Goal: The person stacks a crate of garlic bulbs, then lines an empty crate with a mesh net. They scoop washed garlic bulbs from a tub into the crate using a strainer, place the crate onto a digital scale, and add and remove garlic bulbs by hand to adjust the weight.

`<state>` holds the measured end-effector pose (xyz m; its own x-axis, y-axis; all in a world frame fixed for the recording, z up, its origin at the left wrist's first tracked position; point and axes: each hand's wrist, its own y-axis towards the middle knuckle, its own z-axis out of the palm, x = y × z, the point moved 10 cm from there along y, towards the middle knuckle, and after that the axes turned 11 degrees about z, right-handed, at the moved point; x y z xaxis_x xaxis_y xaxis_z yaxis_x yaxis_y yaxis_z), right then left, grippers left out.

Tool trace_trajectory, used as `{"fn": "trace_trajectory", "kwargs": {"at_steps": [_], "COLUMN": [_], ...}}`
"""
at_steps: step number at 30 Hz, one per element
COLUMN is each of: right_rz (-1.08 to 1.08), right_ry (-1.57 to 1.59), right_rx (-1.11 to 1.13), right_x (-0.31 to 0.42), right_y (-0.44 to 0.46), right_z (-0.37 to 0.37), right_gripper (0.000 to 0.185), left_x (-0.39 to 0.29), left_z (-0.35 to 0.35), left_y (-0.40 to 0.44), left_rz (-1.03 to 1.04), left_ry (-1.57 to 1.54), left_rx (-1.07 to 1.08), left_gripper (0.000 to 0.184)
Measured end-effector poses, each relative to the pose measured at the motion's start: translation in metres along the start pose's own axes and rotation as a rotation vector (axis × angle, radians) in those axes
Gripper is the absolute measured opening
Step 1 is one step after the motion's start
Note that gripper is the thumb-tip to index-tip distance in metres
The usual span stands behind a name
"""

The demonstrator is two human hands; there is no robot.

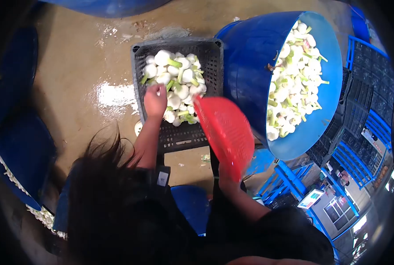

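Note:
My right hand (229, 177) grips the near end of a red plastic basket (232, 132), which is tilted on its side over the right edge of a black crate (214, 70). White garlic bulbs (175, 99) with short green stems lie heaped in the crate. At the crate's left side, my left hand (155, 102) is closed with its fingers curled, close to the bulbs. A small pale patch shows by those fingers, but I cannot make out what they hold. The inside of the red basket is mostly turned from view.
A large blue tub (250, 66) tilts beside the crate on the right, filled with more garlic bulbs. Blue containers (20, 150) stand at the left on the wet floor (82, 53). A blue stool (190, 205) shows below me. Blue frames and stacked black crates (365, 88) stand at right.

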<state>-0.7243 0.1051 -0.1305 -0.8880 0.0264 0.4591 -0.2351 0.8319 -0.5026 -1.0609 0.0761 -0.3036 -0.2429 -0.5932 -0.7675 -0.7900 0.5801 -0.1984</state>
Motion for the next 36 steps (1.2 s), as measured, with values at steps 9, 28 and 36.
{"fn": "trace_trajectory", "kwargs": {"at_steps": [9, 28, 36], "right_rz": [0.113, 0.178, 0.204], "right_ry": [0.168, 0.096, 0.123], "right_rx": [0.154, 0.353, 0.451], "right_x": [-0.010, -0.072, -0.084], "right_y": [0.014, 0.020, 0.015], "right_z": [-0.017, 0.012, 0.029], "right_gripper": [0.082, 0.084, 0.081], "left_x": [-0.048, -0.003, 0.028], "left_z": [0.124, 0.184, 0.197], "left_y": [0.102, 0.132, 0.138], "left_rz": [0.357, 0.426, 0.197], "left_ry": [0.738, 1.297, 1.220], "left_rx": [0.585, 0.658, 0.751], "left_gripper": [0.032, 0.015, 0.026]}}
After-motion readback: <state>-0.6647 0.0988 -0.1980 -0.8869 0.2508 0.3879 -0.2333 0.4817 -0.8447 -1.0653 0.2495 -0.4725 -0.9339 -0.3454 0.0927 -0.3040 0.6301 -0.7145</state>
